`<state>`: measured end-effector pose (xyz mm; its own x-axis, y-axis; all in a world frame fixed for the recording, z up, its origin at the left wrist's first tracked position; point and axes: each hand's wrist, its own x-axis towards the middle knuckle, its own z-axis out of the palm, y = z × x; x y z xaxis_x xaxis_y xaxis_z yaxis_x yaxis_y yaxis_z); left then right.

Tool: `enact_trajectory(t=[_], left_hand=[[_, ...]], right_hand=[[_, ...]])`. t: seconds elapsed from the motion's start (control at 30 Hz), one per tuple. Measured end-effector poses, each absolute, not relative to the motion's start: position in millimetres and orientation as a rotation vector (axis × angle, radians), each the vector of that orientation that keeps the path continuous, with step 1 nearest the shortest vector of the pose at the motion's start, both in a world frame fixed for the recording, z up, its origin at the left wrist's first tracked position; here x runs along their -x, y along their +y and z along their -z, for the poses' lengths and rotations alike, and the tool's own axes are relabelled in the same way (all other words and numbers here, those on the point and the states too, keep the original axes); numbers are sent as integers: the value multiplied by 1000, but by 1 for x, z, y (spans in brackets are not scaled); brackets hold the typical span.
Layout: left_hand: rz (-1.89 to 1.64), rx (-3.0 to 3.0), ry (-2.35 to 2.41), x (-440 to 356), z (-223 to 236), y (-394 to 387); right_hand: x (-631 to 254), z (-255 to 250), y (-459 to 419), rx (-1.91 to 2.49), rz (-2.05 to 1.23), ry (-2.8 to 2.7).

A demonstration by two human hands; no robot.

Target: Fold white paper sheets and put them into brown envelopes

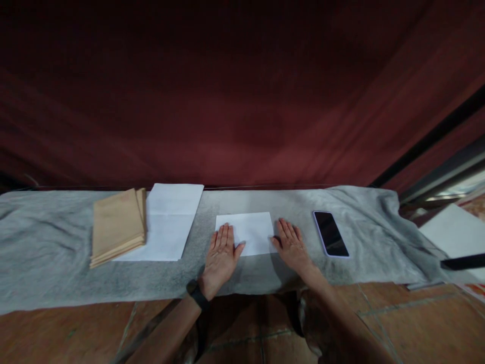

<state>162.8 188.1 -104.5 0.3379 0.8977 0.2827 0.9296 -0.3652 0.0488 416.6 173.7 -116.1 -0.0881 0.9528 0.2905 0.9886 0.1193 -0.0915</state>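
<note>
A small white sheet of paper (253, 231), which looks folded, lies flat on the grey cloth in front of me. My left hand (223, 253) rests flat over its left edge, fingers stretched out and thumb apart. At the sheet's right edge my right hand (291, 245) lies flat, its thumb touching the paper and its fingers mostly on the cloth. Neither hand grips anything. To the right of my right hand is a phone (331, 233) with a dark screen and a pale purple case.
Larger white sheets (172, 222) with a crease lie to the left, partly under a stack of brown envelopes (116, 222). The grey cloth (49, 242) covers a long narrow surface. Behind it hangs a dark red curtain (242, 126). A black bar (428, 136) slants at the right.
</note>
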Motion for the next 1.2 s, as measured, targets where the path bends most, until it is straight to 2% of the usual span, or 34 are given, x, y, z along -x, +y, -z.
enact_trajectory(t=[0.33, 0.77, 1.0, 1.2], left_hand=[[372, 2659, -1625, -208, 105, 192], [308, 2465, -1786, -177, 107, 209], [298, 2398, -1828, -174, 108, 206], [325, 2407, -1847, -175, 107, 206]], right_hand=[[-354, 116, 184, 1734, -34, -2213], [-391, 120, 177, 1751, 146, -2145], [-410, 102, 190, 1952, -99, -1922], [-409, 106, 195, 2023, -256, -1843]])
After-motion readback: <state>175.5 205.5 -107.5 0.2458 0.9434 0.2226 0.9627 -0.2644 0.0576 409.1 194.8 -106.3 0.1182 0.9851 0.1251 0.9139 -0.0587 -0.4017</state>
